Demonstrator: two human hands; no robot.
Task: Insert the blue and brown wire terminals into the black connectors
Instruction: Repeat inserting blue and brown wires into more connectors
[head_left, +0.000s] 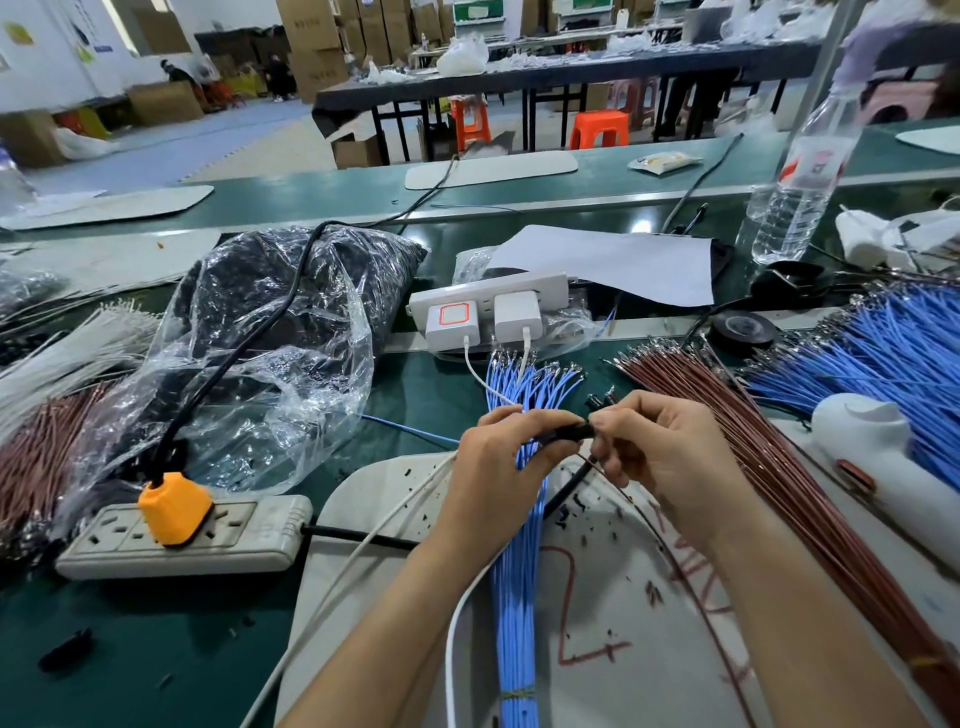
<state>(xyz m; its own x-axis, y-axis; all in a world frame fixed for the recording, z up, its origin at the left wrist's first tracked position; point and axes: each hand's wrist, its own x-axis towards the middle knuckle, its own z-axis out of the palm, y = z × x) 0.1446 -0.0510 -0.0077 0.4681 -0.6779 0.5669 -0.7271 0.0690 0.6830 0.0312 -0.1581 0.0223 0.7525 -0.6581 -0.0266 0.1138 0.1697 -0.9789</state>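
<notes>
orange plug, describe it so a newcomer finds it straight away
Start at the big clear plastic bag on the left of the green bench. In front of it lies a grey power strip, and the orange plug sits in it. The chargers further back are white.

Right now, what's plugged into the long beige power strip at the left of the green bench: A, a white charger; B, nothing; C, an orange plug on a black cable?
C: the orange plastic plug sits in the sockets of the long beige power strip.
</notes>
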